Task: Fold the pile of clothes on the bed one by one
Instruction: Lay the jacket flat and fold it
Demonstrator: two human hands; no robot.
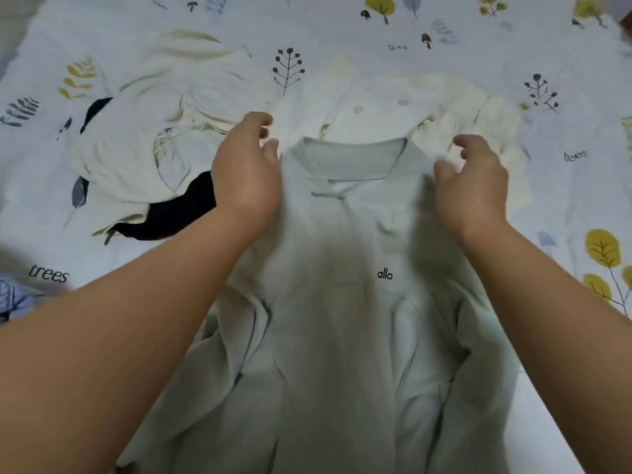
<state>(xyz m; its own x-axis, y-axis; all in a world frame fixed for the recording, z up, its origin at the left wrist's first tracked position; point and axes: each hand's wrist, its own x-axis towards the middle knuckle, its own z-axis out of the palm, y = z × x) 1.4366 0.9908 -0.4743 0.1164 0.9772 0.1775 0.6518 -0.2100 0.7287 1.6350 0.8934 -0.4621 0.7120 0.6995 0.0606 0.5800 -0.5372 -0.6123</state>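
Note:
A pale grey-green jacket (342, 319) with a small black logo lies spread front-up on the bed, collar pointing away from me. My left hand (244, 169) rests at the jacket's left shoulder, fingers curled at the collar edge. My right hand (470, 179) hovers over the right shoulder with fingers bent and apart; whether it pinches the fabric is unclear. Both forearms reach over the jacket's sleeves. A heap of cream clothes (164, 131) lies to the back left, with a black garment (178, 210) under it.
More cream fabric (455, 107) lies bunched behind the jacket's collar. The bedsheet (393, 35) is white with tree and leaf prints. A blue-striped piece of cloth (17, 295) shows at the left edge.

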